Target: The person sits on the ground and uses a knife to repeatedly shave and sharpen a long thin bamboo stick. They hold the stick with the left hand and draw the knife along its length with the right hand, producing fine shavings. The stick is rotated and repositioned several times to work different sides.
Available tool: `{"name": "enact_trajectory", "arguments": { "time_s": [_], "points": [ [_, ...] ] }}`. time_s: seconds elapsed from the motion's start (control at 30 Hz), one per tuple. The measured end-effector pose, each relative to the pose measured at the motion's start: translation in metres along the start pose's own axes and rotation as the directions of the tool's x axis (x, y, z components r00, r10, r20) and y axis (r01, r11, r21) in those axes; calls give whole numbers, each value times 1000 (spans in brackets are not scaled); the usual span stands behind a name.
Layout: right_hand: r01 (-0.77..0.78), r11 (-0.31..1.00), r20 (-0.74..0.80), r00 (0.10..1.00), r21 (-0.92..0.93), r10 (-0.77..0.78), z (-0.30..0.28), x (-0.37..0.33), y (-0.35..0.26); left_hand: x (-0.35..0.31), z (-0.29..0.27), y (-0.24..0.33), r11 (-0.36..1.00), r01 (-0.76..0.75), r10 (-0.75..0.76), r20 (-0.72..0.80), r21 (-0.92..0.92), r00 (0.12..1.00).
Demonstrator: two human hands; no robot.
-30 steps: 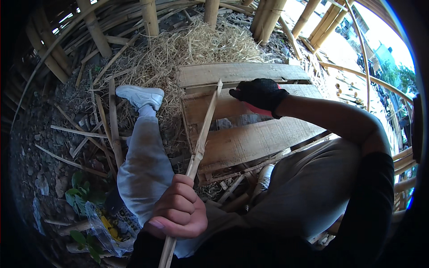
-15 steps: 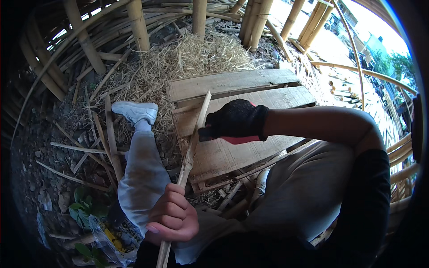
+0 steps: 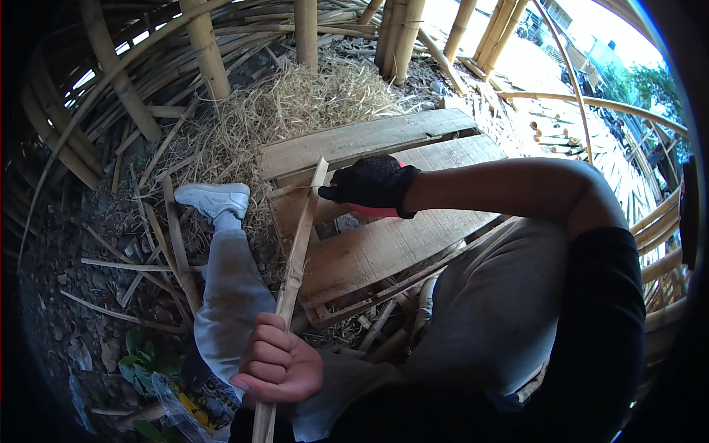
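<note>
A long, pale bamboo strip (image 3: pixel 293 258) runs slantwise from my lap up over a low wooden slatted platform (image 3: pixel 384 258). My left hand (image 3: pixel 281 363) is bare and wraps round the strip's lower part, with the near end sticking out below the fist. My right hand (image 3: pixel 373 186), in a black glove with a red-pink palm side, is closed beside the strip near its far tip. Whatever sits inside the gloved fingers is hidden.
Behind the platform lies a heap of straw-like shavings (image 3: pixel 310 96) among bamboo posts (image 3: pixel 306 33). My left shoe (image 3: pixel 214 198) rests on littered ground near loose strips (image 3: pixel 173 236). Lower left are a green plant (image 3: pixel 136 365) and a clear plastic bag (image 3: pixel 177 406).
My gloved right hand has moved along the strip to nearer its far tip. The left hand keeps its hold, and the whole view has shifted slightly.
</note>
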State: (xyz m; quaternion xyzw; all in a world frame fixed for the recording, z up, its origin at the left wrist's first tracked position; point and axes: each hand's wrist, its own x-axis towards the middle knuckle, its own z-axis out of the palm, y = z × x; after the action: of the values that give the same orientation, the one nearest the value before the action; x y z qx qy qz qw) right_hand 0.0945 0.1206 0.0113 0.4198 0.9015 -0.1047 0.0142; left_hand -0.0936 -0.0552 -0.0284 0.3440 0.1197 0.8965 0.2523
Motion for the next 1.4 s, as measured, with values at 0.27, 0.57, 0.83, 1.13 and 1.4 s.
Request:
{"name": "enact_trajectory", "arguments": {
  "time_s": [0.27,0.57,0.83,1.13,1.4],
  "points": [
    [60,996,-13,998,-66,-61,6,1,5,-1,-2,0,1000,5,-5,-4,1,1000],
    [222,952,-87,966,-209,-245,9,2,14,-1,0,-1,999,24,-23,8,-28,1000],
    [266,963,22,964,39,-267,-6,-2,-32,3,-1,4,999,30,-27,72,-40,997],
    [56,996,110,992,72,-64,-12,-4,-29,1,-5,-1,999,-41,42,-35,11,999],
    [131,976,137,985,-176,-107,-1,5,27,1,-3,-1,999,-43,43,-3,6,999]
  ]
}}
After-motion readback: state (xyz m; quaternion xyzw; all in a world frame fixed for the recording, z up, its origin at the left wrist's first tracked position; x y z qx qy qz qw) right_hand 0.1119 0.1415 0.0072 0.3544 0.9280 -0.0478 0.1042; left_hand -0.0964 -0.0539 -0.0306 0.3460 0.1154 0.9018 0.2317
